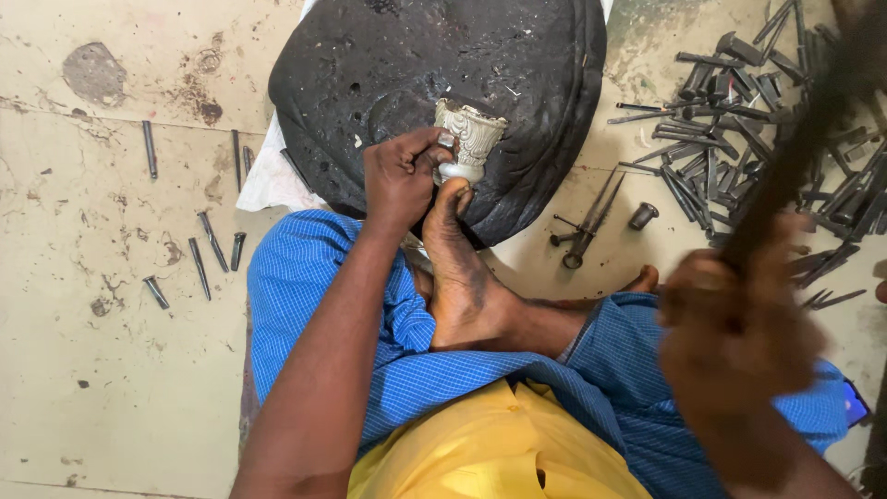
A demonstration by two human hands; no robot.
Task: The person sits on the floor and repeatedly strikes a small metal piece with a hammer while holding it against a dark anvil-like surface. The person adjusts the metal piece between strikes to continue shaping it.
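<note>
A small embossed silver-coloured metal cup (472,137) lies on a round black pitch-covered block (388,55). My left hand (401,177) is closed around a thin metal punch (447,142) whose tip touches the cup. My bare foot (465,268) presses its toes against the cup's base. My right hand (732,325), blurred by motion at the right, grips the handle of a dark hammer (802,139) raised above the floor.
A heap of dark metal punches (739,102) lies on the floor at the right, with dividers (584,226) and a small cylinder (643,215) near it. Several loose punches (205,249) lie at the left. A white cloth (268,171) sits under the block.
</note>
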